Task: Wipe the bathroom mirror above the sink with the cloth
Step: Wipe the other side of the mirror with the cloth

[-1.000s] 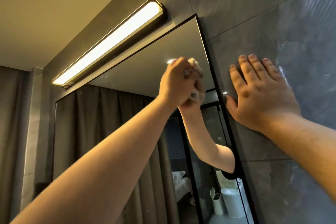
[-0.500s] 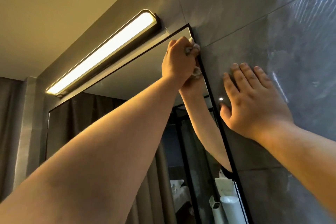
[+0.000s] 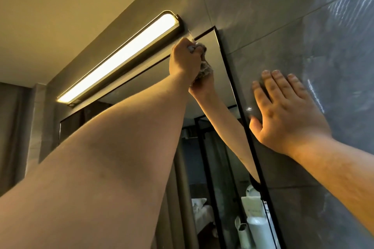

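The left hand (image 3: pixel 183 60) is clenched around a small crumpled pale cloth (image 3: pixel 197 47) and presses it against the black-framed wall mirror (image 3: pixel 217 79), at the mirror's top edge close to its upper right corner. The right hand (image 3: pixel 287 113) lies released, fingers straight and flat, on the glossy grey tiled wall (image 3: pixel 283 26) just beside the mirror's right edge. A lit long bar lamp (image 3: pixel 119 54) is mounted above the top edge.

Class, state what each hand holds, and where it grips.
Left hand grips a bunched pale cloth around its middle; right hand holds nothing, flat on grey tile.
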The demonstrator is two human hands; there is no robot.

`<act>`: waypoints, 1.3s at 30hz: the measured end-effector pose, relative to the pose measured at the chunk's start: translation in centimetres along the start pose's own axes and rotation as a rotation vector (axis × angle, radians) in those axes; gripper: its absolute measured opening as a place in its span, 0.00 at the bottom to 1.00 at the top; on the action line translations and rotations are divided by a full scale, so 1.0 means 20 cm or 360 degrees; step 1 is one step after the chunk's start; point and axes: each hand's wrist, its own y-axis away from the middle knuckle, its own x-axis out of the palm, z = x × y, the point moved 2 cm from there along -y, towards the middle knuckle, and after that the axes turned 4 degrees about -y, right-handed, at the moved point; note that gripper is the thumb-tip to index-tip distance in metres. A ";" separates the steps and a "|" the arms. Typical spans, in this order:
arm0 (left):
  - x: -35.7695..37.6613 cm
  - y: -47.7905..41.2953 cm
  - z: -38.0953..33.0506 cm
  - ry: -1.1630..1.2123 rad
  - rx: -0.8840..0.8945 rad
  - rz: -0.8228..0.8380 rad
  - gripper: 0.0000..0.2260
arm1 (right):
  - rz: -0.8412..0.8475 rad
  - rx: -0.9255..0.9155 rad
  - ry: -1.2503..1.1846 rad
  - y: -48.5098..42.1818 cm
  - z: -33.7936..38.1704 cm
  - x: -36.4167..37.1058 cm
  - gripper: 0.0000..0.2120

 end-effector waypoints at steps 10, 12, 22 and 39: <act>-0.18 0.06 0.37 -0.0070 -0.0542 -0.0137 0.05 | 0.0000 0.0008 -0.0005 0.00 0.00 0.01 0.36; -0.21 0.10 0.48 -0.0092 -0.0649 -0.0187 0.06 | 0.0000 0.0004 0.0000 0.00 0.00 0.00 0.36; -0.12 0.15 0.26 0.0025 -0.0401 -0.0141 0.05 | 0.0042 -0.0013 0.0037 0.00 0.00 -0.01 0.36; -0.04 -0.01 0.09 -0.0021 -0.0067 -0.0078 0.10 | -0.0009 -0.0009 0.0020 0.00 0.00 0.00 0.37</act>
